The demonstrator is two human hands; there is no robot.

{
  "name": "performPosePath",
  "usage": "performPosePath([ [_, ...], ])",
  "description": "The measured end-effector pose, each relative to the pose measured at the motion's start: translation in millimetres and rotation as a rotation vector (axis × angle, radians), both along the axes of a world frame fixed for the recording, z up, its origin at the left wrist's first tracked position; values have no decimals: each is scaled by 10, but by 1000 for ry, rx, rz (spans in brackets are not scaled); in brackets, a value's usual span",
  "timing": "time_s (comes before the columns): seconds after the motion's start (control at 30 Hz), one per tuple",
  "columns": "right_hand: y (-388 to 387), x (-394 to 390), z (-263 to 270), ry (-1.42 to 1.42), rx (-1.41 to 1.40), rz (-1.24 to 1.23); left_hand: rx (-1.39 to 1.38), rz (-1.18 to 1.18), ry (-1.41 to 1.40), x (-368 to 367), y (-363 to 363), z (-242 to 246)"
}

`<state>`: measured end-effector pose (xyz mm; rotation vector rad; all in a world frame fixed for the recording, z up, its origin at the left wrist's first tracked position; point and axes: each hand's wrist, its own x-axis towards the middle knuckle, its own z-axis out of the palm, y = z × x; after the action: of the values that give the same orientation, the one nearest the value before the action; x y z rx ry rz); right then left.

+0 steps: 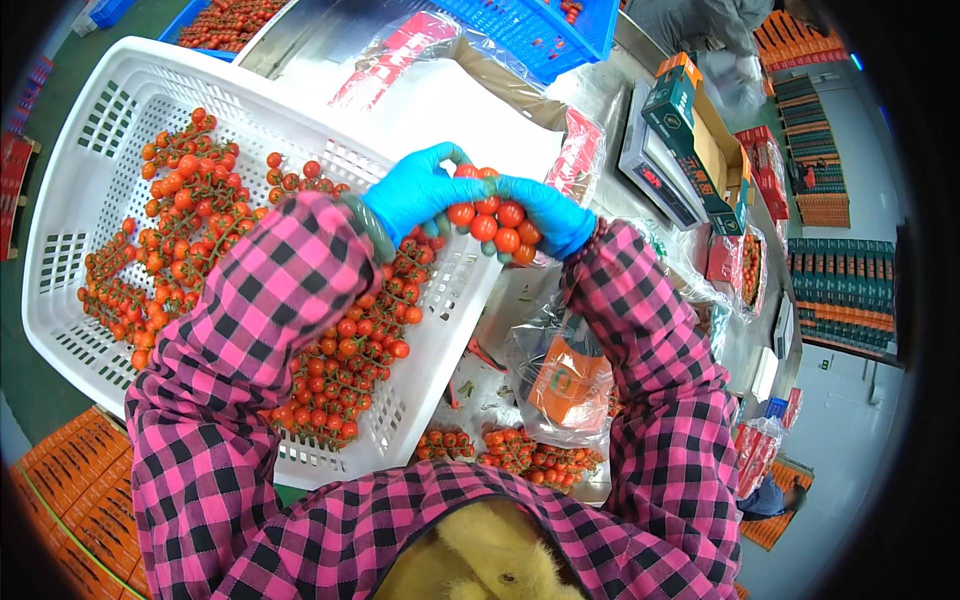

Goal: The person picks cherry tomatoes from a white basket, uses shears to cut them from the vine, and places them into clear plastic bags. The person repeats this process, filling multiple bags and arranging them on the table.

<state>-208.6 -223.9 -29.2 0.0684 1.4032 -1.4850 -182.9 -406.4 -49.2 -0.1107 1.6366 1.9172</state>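
Both of my hands wear blue gloves and meet over the rim of a white perforated plastic basket (247, 82). Between them is a bunch of cherry tomatoes (496, 221), mostly red, hanging over the basket's right edge. My left hand (420, 187) pinches the bunch from the left at its top. My right hand (544, 214) curls around its right side, with the fingers partly hidden behind the fruit. In the basket lie many vine tomatoes (187, 217), and more vine tomatoes (337, 382) show beside my left sleeve.
Ahead lies an open carton lined with white sheet (450, 112). A blue crate (540, 34) stands beyond it. On the right, a green and orange box (697, 142) rests on a digital scale (652, 180). Red-handled scissors (486, 354), a plastic-wrapped package (566, 382) and loose tomatoes (540, 457) lie nearer me.
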Motion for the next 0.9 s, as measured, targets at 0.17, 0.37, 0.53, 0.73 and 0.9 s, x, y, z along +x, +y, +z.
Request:
performPosePath([
  [0.17, 98, -593, 88, 144, 16, 234, 192, 122, -11, -405, 15, -45],
  [0.37, 9, -932, -28, 295, 1, 477, -16, -181, 135, -594, -212, 77],
  [0.53, -11, -871, 47, 212, -16, 275, 260, 67, 61, -492, -230, 4],
  [0.73, 55, -554, 348, 492, 133, 136, 427, 247, 183, -370, -62, -221],
  [0.9, -144, 359, 837, 544, -104, -3, 845, 367, -19, 26, -69, -255],
])
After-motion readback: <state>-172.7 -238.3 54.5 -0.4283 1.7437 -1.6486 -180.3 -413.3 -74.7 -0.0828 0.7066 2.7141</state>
